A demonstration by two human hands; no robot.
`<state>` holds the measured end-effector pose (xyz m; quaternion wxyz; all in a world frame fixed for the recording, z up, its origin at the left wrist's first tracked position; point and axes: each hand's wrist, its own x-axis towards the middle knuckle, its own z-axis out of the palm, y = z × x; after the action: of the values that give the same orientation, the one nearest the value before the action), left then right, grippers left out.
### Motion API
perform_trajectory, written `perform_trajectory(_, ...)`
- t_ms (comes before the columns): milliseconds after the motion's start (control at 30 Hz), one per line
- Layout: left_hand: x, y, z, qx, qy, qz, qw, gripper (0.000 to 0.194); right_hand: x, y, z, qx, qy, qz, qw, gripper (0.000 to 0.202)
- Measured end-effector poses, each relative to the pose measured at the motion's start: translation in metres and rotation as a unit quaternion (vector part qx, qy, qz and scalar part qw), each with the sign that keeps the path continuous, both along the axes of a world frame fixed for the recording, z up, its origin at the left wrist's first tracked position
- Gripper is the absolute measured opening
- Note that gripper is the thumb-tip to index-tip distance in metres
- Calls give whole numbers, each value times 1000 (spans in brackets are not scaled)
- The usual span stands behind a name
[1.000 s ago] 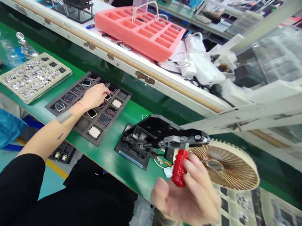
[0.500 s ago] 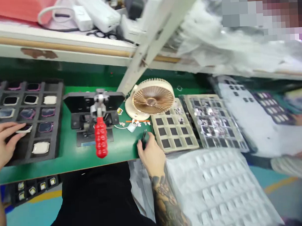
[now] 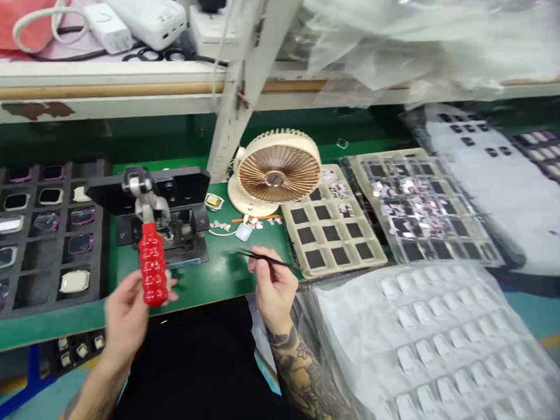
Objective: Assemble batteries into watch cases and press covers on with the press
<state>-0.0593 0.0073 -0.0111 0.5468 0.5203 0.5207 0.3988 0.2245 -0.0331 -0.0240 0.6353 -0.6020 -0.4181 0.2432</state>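
My left hand (image 3: 127,316) is beside the red handle (image 3: 153,265) of a black toggle-clamp press (image 3: 183,239). Its fingers are closed on a small white watch case (image 3: 168,277), of which only a sliver shows past the handle. My right hand (image 3: 275,291) grips black tweezers (image 3: 270,259), their tips pointing left over the green bench (image 3: 227,271). On the left lies a dark compartment tray (image 3: 102,242) with watch cases in white, pink and dark colours. Small pieces (image 3: 220,226) are strewn near a clear squarish part (image 3: 243,232) behind the tweezers.
A cream fan (image 3: 278,173) stands behind the tweezers, beside a slanted white post (image 3: 242,94). To the right are a cream tray (image 3: 335,266), another tray under clear plastic (image 3: 414,210) and a bagged white moulded tray (image 3: 354,330). Chargers (image 3: 146,18) sit on the shelf above.
My left hand has left the dark tray with the white watch case and moved right to the red handle. My right hand has raised the tweezers, now pointing left. The view has shifted slightly.
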Motion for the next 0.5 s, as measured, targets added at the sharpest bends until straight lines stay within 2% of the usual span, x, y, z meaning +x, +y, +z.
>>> perform_trajectory(100,50,1,-8,-108,-138,-36,984,38,-21,7,8,27,-5,41,999,19)
perform_trajectory(167,63,5,-11,-130,-177,-39,975,39,-32,8,13,47,-18,81,995,17)
perform_trajectory(300,62,4,-9,-96,-154,-21,983,38,-46,7,17,58,-111,137,983,23)
perform_trajectory(500,56,2,6,-27,-91,-7,995,36,-55,8,12,77,-140,136,978,22)
